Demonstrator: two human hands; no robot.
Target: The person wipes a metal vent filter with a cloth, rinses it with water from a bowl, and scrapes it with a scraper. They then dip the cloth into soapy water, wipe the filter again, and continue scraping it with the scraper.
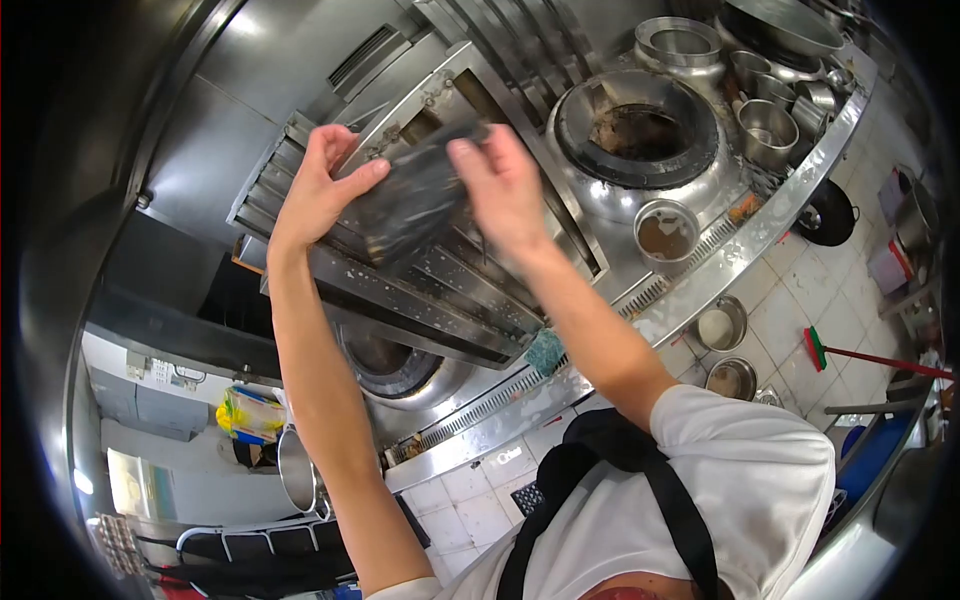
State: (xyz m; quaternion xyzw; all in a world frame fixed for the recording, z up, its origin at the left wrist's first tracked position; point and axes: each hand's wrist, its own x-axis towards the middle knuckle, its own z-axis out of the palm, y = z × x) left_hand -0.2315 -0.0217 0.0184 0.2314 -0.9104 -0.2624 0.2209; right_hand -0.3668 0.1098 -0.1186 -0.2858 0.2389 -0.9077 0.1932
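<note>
A dark, shiny flat piece [415, 200], smeared by motion, hangs between my hands; its kind cannot be made out. My right hand [500, 190] pinches its upper right edge, thumb on the near side. My left hand [325, 190] is at its left, thumb and fingers apart, with the thumb tip close to the dark edge; contact cannot be told. Beneath both hands lies a wet, ribbed metal panel [455, 285] with slats and a frame, tilted across the stove. Part of it is hidden behind the dark piece.
Right of the panel is a wok burner [640, 130]. A pot of brown liquid [667, 235] stands beside the drain grate [640, 296]. A green scrubbing pad [545, 352] lies at the panel's lower corner. Several metal pots [768, 132] crowd the far right. Bowls [722, 322] sit on the tiled floor.
</note>
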